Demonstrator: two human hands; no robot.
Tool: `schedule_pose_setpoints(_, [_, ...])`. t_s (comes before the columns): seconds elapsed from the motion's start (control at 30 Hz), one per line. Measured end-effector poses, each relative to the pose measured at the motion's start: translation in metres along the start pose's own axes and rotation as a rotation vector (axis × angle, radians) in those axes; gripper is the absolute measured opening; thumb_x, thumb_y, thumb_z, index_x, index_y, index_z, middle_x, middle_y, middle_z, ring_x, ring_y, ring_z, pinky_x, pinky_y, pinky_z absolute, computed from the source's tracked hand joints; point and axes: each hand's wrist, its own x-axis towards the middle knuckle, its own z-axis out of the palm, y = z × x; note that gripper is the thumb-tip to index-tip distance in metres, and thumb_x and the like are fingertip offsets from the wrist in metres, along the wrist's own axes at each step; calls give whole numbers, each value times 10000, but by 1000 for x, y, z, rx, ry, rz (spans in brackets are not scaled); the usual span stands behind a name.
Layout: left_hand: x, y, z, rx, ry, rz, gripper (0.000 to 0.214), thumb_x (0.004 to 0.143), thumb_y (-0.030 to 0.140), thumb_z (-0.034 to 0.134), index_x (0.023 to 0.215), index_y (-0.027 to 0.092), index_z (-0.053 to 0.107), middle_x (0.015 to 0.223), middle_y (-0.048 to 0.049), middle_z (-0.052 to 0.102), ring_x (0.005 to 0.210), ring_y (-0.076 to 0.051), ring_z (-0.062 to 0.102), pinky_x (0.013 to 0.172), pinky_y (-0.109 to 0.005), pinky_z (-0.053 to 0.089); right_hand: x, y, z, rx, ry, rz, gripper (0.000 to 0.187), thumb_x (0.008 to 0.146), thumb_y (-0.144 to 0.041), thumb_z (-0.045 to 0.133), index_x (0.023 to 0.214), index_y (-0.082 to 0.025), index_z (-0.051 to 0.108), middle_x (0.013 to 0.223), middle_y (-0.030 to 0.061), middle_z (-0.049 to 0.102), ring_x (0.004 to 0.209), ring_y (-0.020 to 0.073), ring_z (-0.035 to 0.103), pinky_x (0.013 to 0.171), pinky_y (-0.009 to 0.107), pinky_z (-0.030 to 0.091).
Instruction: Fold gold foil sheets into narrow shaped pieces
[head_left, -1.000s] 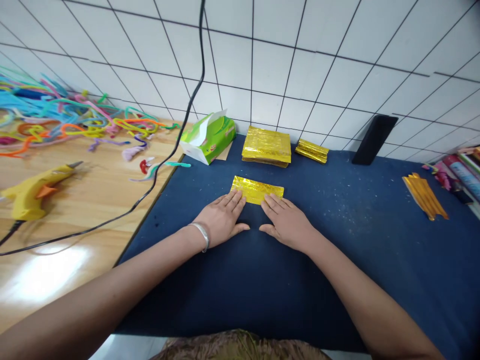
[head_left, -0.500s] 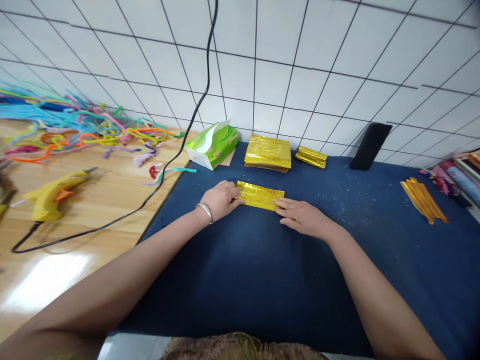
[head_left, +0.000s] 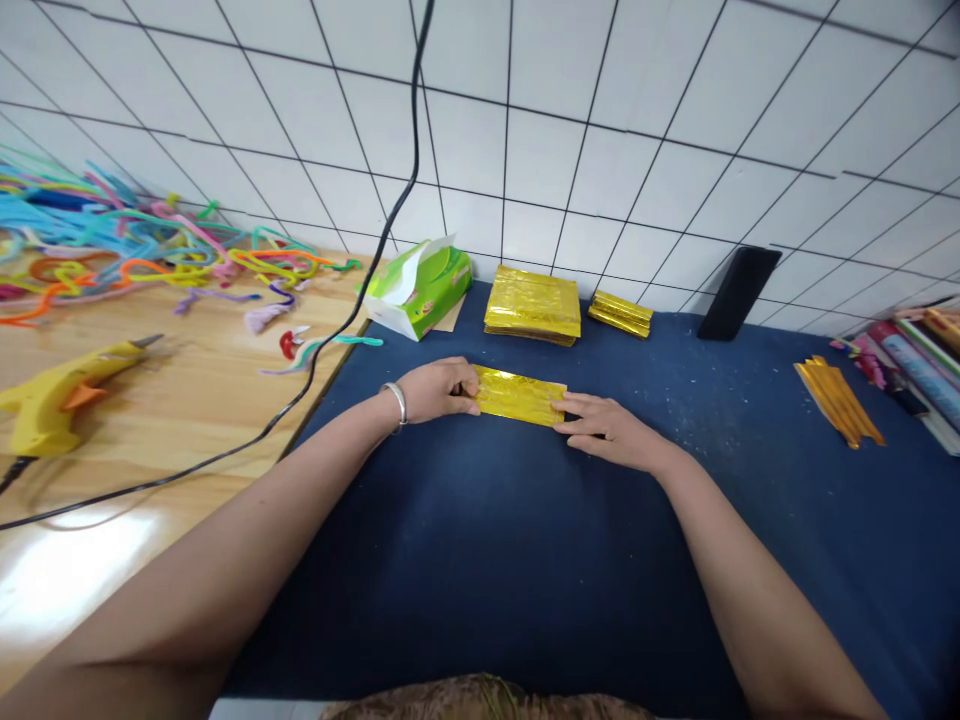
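Observation:
A folded strip of gold foil paper (head_left: 520,396) lies on the dark blue mat (head_left: 525,560) in front of me. My left hand (head_left: 437,389), with a silver bangle at the wrist, has its fingers curled and pinches the strip's left end. At the strip's right end my right hand (head_left: 606,430) rests with fingers stretched flat, the fingertips pressing on the foil's lower right corner.
A stack of gold foil sheets (head_left: 533,304) and a smaller folded stack (head_left: 621,311) lie behind. Green tissue box (head_left: 416,285), black phone (head_left: 736,279) against the tiled wall, gold strips (head_left: 838,400) at right. Left: yellow glue gun (head_left: 52,400), black cable (head_left: 330,330), pipe cleaners (head_left: 135,245).
Both hands slid outward from the strip's near edge to its two ends. The left hand curled onto the left end; the right hand moved to the right corner.

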Motion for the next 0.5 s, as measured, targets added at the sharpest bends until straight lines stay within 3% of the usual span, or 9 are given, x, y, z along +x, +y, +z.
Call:
schedule_pose_setpoints(0.1, [0,-1,-1,-55,16,-33,404,700,421,655,987,156,553,1045,-60,502,634,-72,473,642,-223,420,1,0,1,26,62,-14,275,853,-360,530,1113,-341,616,1304,-5,521,1226,200,449,1008,438,357])
schedule_pose_setpoints(0.23, [1,-6,-4,-100,1,-32,626,688,379,664,1246,193,449,1359,-126,331,709,-81,506,631,-222,441,3,-1,6,49,141,10,201,844,-337,547,994,-313,678,1217,5,592,1166,198,498,977,427,383])
schedule_pose_setpoints(0.4, [3,-10,-4,-93,-14,-36,637,709,353,640,1290,194,431,1383,-129,339,698,-82,496,653,-233,444,12,-7,19,28,299,109,154,830,-322,565,758,-256,684,1051,5,660,1035,178,559,929,388,409])
schedule_pose_setpoints(0.5, [3,-10,-3,-105,-11,-25,640,717,360,632,1301,201,423,1390,-128,335,645,-67,466,649,-242,451,18,-11,28,-33,378,168,127,806,-341,590,767,-237,650,985,18,654,996,187,557,917,391,407])
